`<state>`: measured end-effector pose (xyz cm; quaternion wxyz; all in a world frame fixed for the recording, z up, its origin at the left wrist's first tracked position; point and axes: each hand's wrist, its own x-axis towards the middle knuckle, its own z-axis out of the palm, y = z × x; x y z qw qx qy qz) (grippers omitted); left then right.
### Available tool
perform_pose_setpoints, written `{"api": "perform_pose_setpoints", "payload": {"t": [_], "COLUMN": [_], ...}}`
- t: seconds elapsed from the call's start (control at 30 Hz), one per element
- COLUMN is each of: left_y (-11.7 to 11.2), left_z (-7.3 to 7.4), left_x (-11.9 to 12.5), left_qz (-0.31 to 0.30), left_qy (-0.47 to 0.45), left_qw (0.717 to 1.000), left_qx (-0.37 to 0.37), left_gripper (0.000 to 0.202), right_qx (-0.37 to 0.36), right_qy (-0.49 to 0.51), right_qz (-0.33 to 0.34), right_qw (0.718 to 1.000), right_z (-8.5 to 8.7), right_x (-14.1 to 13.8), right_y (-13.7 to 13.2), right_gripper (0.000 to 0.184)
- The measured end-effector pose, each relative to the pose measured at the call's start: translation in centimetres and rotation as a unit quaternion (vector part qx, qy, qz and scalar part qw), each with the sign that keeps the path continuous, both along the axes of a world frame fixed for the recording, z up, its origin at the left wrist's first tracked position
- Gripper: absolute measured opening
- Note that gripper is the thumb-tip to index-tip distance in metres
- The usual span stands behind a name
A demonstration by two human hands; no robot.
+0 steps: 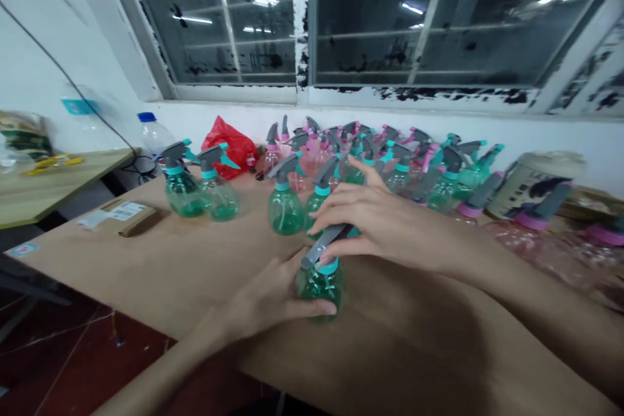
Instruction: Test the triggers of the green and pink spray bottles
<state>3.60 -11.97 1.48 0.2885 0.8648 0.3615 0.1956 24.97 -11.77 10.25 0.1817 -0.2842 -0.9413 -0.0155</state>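
Note:
A green see-through spray bottle [319, 289] with a grey head and turquoise collar stands on the brown table in front of me. My left hand [280, 296] is wrapped round its body from the left, thumb across the front. Over the top, my right hand [358, 214] grips the grey spray head [322, 246] between thumb and fingers, its index finger raised. The underside of that grip is hidden. Just behind stand two more green spray bottles [285, 211], one partly covered by my right hand.
Two green spray bottles [219, 198] stand at the left, near a flat cardboard box [136, 218] and a red plastic bag [227, 143]. Many pink and green bottles line the wall. Pink bottles [521, 234] sit beyond my right forearm.

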Motion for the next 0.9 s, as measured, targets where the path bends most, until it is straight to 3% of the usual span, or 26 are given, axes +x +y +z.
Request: {"api": "perform_pose_setpoints", "payload": {"t": [0.13, 0.27, 0.43, 0.53, 0.73, 0.8, 0.9], "left_y": [0.6, 0.9, 2.0, 2.9, 3.4, 3.1, 2.6], "left_z": [-0.7, -0.8, -0.1, 0.4, 1.3, 1.5, 1.7], "left_x": [3.1, 4.3, 4.7, 5.5, 8.3, 9.0, 9.6], "left_qz": [-0.039, -0.048, -0.076, -0.081, -0.121, -0.106, -0.076], "left_qy": [-0.028, -0.020, -0.022, -0.082, -0.193, -0.205, -0.202], "left_qw": [0.999, 0.999, 0.997, 0.993, 0.973, 0.971, 0.976], "left_qx": [0.003, -0.012, -0.015, -0.014, -0.048, -0.056, -0.039], "left_gripper": [0.067, 0.062, 0.089, 0.096, 0.086, 0.073, 0.044], "right_qx": [0.045, 0.071, -0.027, -0.117, -0.087, -0.077, -0.075], "right_qy": [0.079, 0.185, 0.274, 0.261, 0.179, 0.152, 0.118], "right_qz": [-0.118, -0.260, -0.370, -0.378, -0.281, -0.265, -0.251], "right_qw": [0.989, 0.945, 0.887, 0.880, 0.939, 0.949, 0.958], "right_z": [-0.9, -2.8, -6.6, -9.9, -17.0, -18.2, -18.8], "right_x": [4.3, 8.0, 10.4, 10.1, 9.0, 8.8, 8.7], "right_y": [-2.0, -3.8, -4.9, -5.4, -5.5, -5.4, -5.2], "right_gripper": [0.036, 0.036, 0.034, 0.023, 0.020, 0.027, 0.033]}}
